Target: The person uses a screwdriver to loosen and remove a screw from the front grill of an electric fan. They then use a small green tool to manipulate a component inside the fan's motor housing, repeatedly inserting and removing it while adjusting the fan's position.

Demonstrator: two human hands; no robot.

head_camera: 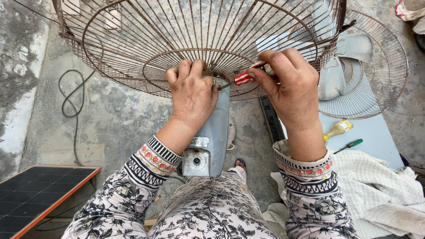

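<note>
**Guard braced, driver at the hub**

I saw the left hand (192, 95) clamped over the grey motor housing (214, 132), steadying the rusty wire guard (133, 57) at centre. The right hand (290, 86) was closed round the red-striped screwdriver (243, 78), tip angled left toward the hub.

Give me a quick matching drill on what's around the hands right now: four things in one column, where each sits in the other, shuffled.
Things:
1. Red-and-white-handled screwdriver
2. Grey fan motor housing
3. Green-handled screwdriver
4. Solar panel

Places:
A. On the ground at lower left, orange-edged
B. Gripped in the right hand, tip at the cage hub
C. Lying on the pale blue surface at right, beside a small yellow bottle
D. Under the left hand, behind the rusty wire cage

Pairs: 1-B, 2-D, 3-C, 4-A
</note>
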